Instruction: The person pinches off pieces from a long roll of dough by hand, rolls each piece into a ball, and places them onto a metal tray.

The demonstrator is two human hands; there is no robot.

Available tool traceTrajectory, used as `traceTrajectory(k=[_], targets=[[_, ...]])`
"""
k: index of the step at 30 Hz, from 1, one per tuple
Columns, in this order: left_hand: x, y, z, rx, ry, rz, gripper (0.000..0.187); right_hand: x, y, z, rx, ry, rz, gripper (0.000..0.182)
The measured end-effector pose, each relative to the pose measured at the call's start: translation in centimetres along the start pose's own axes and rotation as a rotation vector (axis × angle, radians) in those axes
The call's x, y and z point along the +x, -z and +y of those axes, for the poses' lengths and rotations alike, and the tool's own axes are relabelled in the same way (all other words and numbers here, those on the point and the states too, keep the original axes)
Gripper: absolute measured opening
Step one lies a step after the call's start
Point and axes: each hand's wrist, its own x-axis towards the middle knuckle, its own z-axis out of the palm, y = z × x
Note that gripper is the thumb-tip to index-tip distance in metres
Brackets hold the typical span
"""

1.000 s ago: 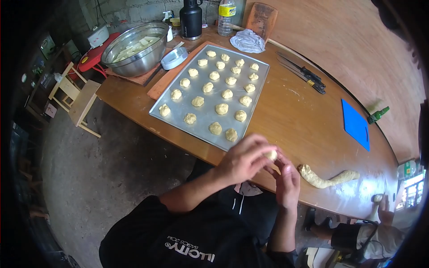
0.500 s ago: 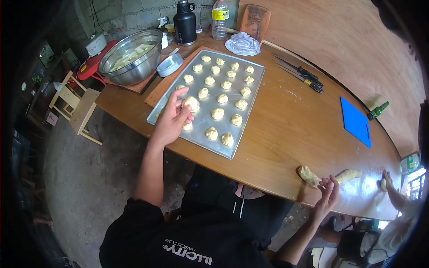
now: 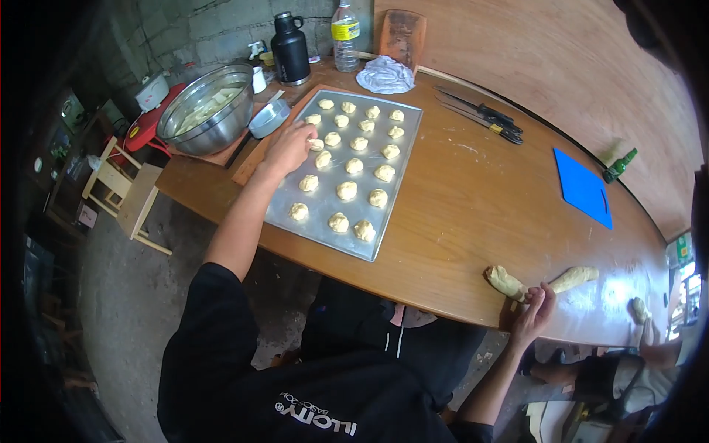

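Observation:
My left hand (image 3: 292,150) reaches over the metal baking tray (image 3: 402,177), fingers closed at a pale dough ball (image 3: 316,145) near the tray's left side. Rows of similar dough balls (image 3: 346,190) sit spaced across the tray. At the table's front edge on the right, my right hand (image 3: 535,314) has its fingers curled together. A thick dough roll (image 3: 505,281) lies just left of those fingers, and a further length of dough (image 3: 575,278) extends to their right. Whether the two lengths join behind the hand, or what the fingers hold, is hidden.
A steel bowl (image 3: 240,118) stands back left beside a round metal tin (image 3: 269,118). Behind the tray are a black flask (image 3: 290,52), a plastic bottle (image 3: 345,40) and a cloth (image 3: 385,75). Knives (image 3: 487,118) and a blue board (image 3: 581,188) lie rightward. Another person's hand (image 3: 650,336) is far right.
My left hand has moved forward from above the near left of the tray, lowering the dough ball towards its surface. My right hand stays by the dough. The other person's hand has shifted.

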Motion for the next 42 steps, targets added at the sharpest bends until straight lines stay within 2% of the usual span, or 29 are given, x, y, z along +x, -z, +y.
traceTrajectory(k=[1, 2, 4, 6, 8, 10, 11, 13, 15, 16, 17, 18, 19, 20, 22, 23, 24, 26, 28, 29, 30, 31, 34, 35, 36, 38, 40, 41, 42], targets=[[-0.2, 0.8, 0.9, 0.04, -0.027, 0.037, 0.034, -0.2, -0.4, -0.5, -0.126, 0.064, 0.026, 0.026], [0.1, 0.9, 0.7, 0.034, -0.028, -0.034, 0.034, -0.4, 0.4, 0.5, -0.147, 0.006, -0.031, 0.024], [0.1, 1.3, 0.1, 0.0, -0.02, -0.169, 0.039, 0.2, -1.4, -4.3, -0.666, 0.449, -0.153, 0.03], [-0.1, 3.1, 0.5, -0.01, -0.01, -0.242, 0.034, 0.6, -1.7, -7.6, -0.848, 0.416, -0.318, 0.04], [-0.8, 3.3, 0.7, 0.001, 0.031, -0.099, 0.039, 1.8, -0.8, -6.2, -0.878, 0.444, -0.503, 0.038], [-1.1, 5.9, 6.6, -0.032, 0.064, 0.009, 0.038, 2.9, -0.3, -5.2, -0.827, 0.411, -0.525, 0.034], [-1.7, 7.3, 11.3, -0.278, 0.166, -0.01, 0.036, 3.2, -0.2, -5.3, -0.784, 0.301, -0.546, 0.034], [-3.7, 6.0, 17.2, -0.554, 0.037, -0.055, 0.039, 3.7, -0.2, -6.8, -0.642, 0.112, -0.582, 0.032], [-6.3, 6.1, 26.7, -0.844, -0.103, -0.222, 0.05, 3.7, -0.2, -8.1, -0.544, 0.105, -0.574, 0.03], [-7.2, 3.3, 29.2, -1.036, -0.279, -0.239, 0.068, 3.8, -0.4, -8.8, -0.436, 0.111, -0.57, 0.028], [-7.3, 2.6, 32.0, -0.871, -0.472, -0.255, 0.081, 3.8, -0.8, -10.2, -0.385, 0.137, -0.558, 0.025], [-7.7, 1.6, 34.9, -0.867, -0.572, -0.233, 0.087, 3.8, -1.0, -11.3, -0.385, 0.128, -0.565, 0.025], [-7.7, 1.8, 38.0, -0.973, -0.561, -0.192, 0.074, 4.1, -1.1, -12.1, -0.349, 0.171, -0.581, 0.027], [-7.5, 1.9, 38.4, -0.974, -0.551, -0.197, 0.074, 4.3, -1.1, -12.7, -0.311, 0.213, -0.597, 0.028], [-6.8, 2.0, 39.1, -1.119, -0.42, -0.404, 0.056, 4.4, -0.7, -13.1, -0.272, 0.268, -0.608, 0.03], [-6.3, 2.0, 38.5, -1.165, -0.469, -0.275, 0.042, 4.6, -0.6, -13.2, -0.23, 0.331, -0.608, 0.032], [-5.9, 2.6, 37.8, -1.155, -0.457, -0.288, 0.042, 5.0, -0.7, -13.2, -0.209, 0.401, -0.657, 0.035], [-5.3, 4.7, 36.3, -1.13, -0.544, -0.126, 0.036, 5.3, -2.4, -14.8, -0.277, 0.441, -0.635, 0.037], [-5.3, 6.5, 35.3, -1.136, -0.487, -0.177, 0.031, 6.5, -2.0, -14.6, -0.441, 0.495, -0.729, 0.038], [-5.0, 7.2, 34.7, -1.166, -0.441, -0.211, 0.026, 7.0, -2.0, -14.8, -0.391, 0.507, -0.72, 0.034], [-2.9, 7.0, 33.6, -1.436, -0.552, -0.403, 0.017, 6.6, -2.2, -14.0, -0.27, 0.578, -0.573, 0.029], [-2.6, 7.1, 33.2, -1.43, -0.523, -0.436, 0.017, 7.0, -2.9, -13.6, -0.123, 0.669, -0.484, 0.026], [-2.8, 7.8, 33.5, -1.678, -0.556, -0.425, 0.007, 8.4, -1.4, -15.2, -0.005, 0.529, -0.683, 0.006], [-2.6, 8.2, 34.5, -1.811, -0.43, -0.51, 0.003, 9.0, -0.6, -15.1, 0.031, 0.517, -0.764, 0.004], [-2.1, 8.2, 34.9, -1.81, -0.434, -0.51, 0.003, 9.5, -0.2, -14.9, 0.073, 0.515, -0.842, 0.003], [-1.6, 8.1, 35.3, -1.698, -0.441, -0.627, 0.017, 8.6, -0.2, -15.6, 0.1, 0.459, -0.864, 0.004], [-1.8, 8.2, 34.9, -1.63, -0.428, -0.639, 0.016, 6.4, -1.6, -17.1, -0.072, 0.284, -0.55, 0.033], [-1.9, 8.1, 34.9, -1.561, -0.438, -0.633, 0.016, 8.0, -2.3, -14.3, 0.122, 0.568, -0.573, 0.03], [-2.0, 8.0, 34.9, -1.571, -0.447, -0.627, 0.016, 7.9, -2.0, -14.5, 0.111, 0.575, -0.576, 0.03]])
